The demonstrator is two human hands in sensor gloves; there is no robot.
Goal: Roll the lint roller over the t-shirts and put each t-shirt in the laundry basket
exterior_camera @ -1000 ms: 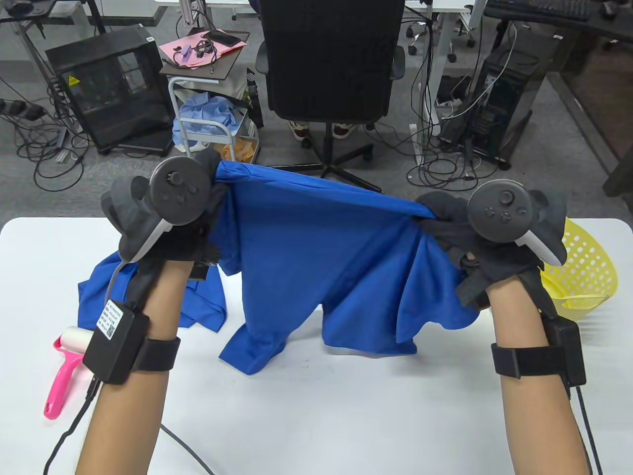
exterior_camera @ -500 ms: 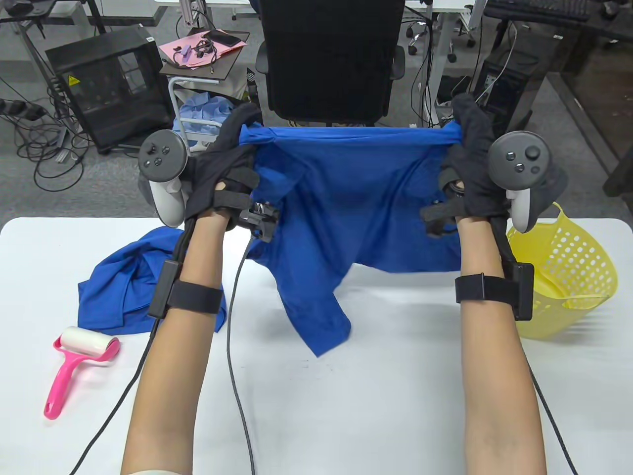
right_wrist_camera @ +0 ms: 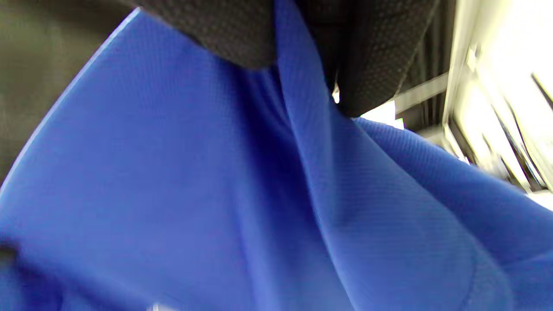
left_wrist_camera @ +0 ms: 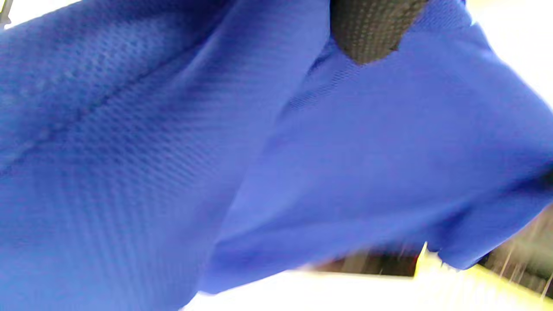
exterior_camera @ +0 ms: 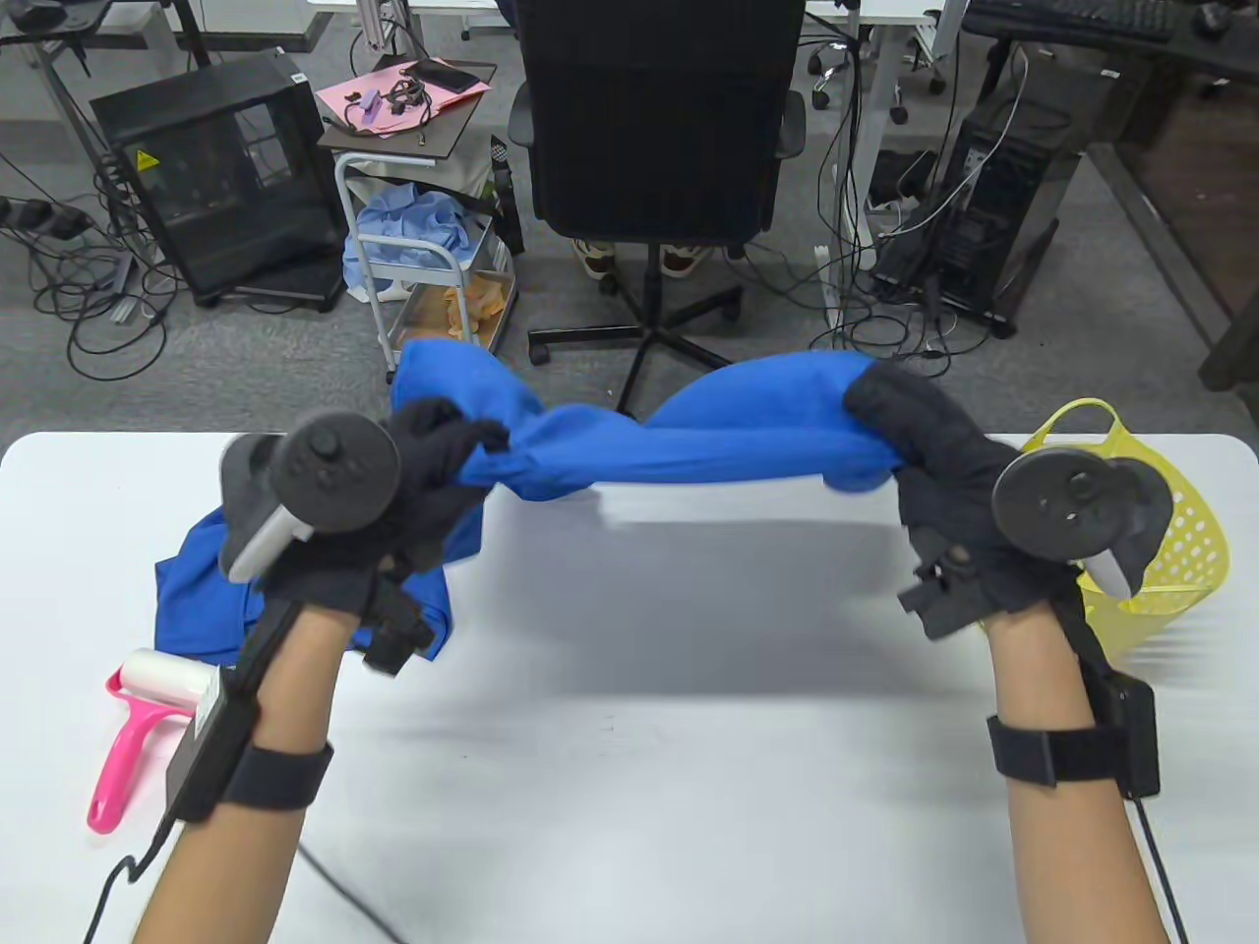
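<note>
Swung down from overhead, the blue t-shirt (exterior_camera: pixel 689 447) billows between left hand (exterior_camera: pixel 393 511) and right hand (exterior_camera: pixel 944 492), each grip pinching an edge; careless flapping could overshoot the table (exterior_camera: pixel 629 737).

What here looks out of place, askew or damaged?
Nothing is damaged or spilled. Both hands hold a blue t-shirt stretched above the table, a second t-shirt lies crumpled at the left, and the yellow basket looks tipped.

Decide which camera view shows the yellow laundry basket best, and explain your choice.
The table view: the yellow laundry basket stands at the table's right edge, partly behind the right hand. The left wrist view catches only a blurred yellow strip at the bottom right. The right wrist view shows no recognisable basket.
</note>
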